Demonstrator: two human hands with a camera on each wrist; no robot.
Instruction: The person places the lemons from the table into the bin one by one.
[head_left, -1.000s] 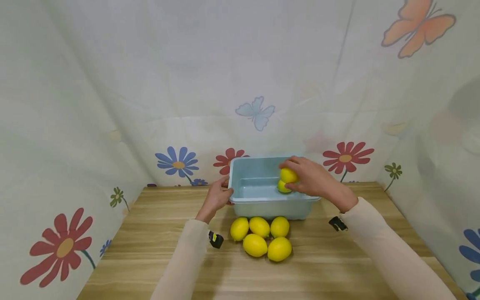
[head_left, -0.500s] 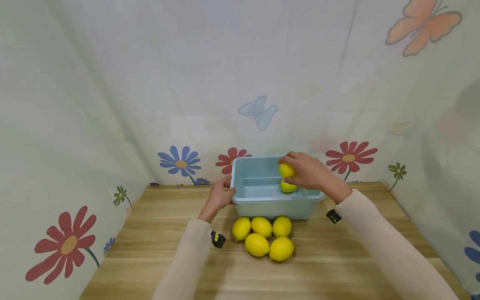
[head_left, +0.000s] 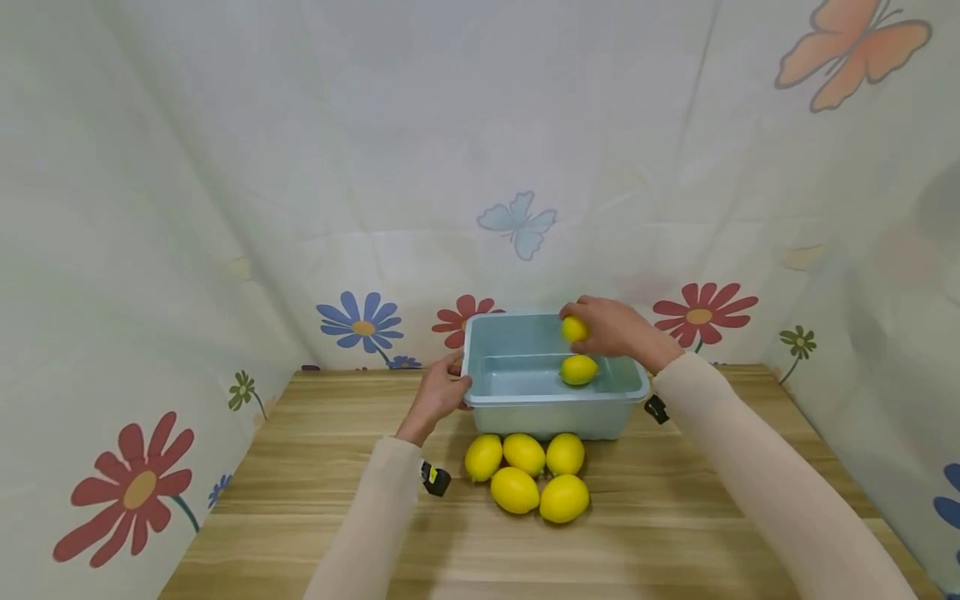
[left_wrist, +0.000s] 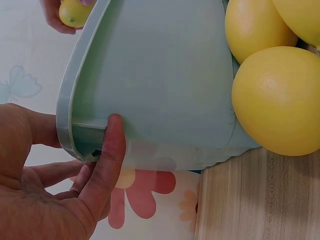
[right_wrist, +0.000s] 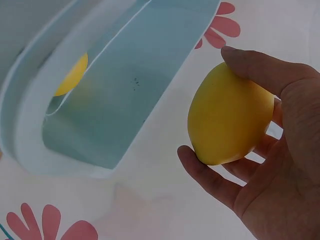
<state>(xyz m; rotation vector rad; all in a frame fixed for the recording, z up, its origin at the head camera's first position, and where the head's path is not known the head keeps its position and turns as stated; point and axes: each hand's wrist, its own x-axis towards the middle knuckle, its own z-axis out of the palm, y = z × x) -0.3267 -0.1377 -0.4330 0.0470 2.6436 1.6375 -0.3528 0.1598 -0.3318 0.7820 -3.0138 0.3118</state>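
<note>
A pale blue bin (head_left: 555,416) stands on the wooden table, with one lemon (head_left: 579,370) lying inside it toward the right. My left hand (head_left: 435,394) grips the bin's left rim; in the left wrist view that hand (left_wrist: 75,185) has fingers on both sides of the rim (left_wrist: 65,107). Over the bin's right part, my right hand (head_left: 618,329) holds a second lemon (head_left: 575,328). The right wrist view shows this lemon (right_wrist: 227,117) between the thumb and fingers of my right hand (right_wrist: 280,145), clear of the bin wall (right_wrist: 115,115).
Several lemons (head_left: 514,490) lie grouped on the table (head_left: 337,483) against the bin's front. A white cloth (head_left: 405,167) printed with flowers and butterflies hangs behind and on both sides.
My right hand has risen slightly with its lemon, leaving a gap above the lemon in the bin. The left hand keeps its hold on the rim. The head view has shifted a little.
</note>
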